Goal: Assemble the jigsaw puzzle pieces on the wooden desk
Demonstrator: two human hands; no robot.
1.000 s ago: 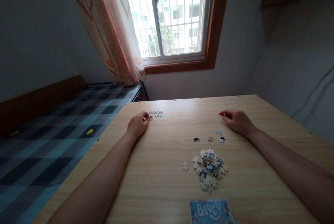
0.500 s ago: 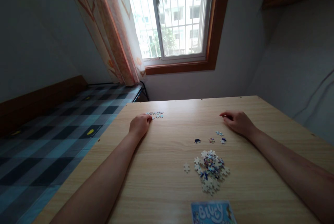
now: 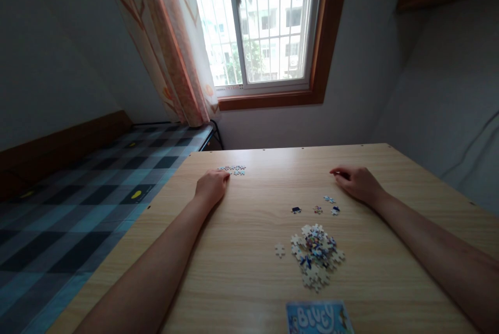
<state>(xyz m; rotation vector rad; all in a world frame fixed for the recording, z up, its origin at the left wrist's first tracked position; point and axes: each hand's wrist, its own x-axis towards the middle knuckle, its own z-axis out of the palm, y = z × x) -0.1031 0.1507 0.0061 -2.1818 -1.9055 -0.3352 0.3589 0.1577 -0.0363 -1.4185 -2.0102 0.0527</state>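
My left hand (image 3: 212,186) rests knuckles up on the wooden table (image 3: 241,251), its fingers curled. Its fingertips touch the left end of a small joined strip of puzzle pieces (image 3: 234,170); what lies under them is hidden. My right hand (image 3: 356,183) lies on the table at the right, fingers bent with thumb and forefinger close together, and I cannot see what is between them. It is just beyond three loose pieces (image 3: 316,209). A heap of puzzle pieces (image 3: 315,255) sits nearer me, with one white piece (image 3: 279,250) to its left.
A blue "Bluey" puzzle box (image 3: 319,317) lies at the table's near edge. A bed with a checked blue cover (image 3: 78,194) stands left of the table. A window (image 3: 268,22) and curtain (image 3: 171,43) are behind, with a wall on the right.
The left hand has edged right against the joined strip, and the piece seen at its fingertips a second ago no longer shows. The right hand has stayed put. The view shifted slightly.
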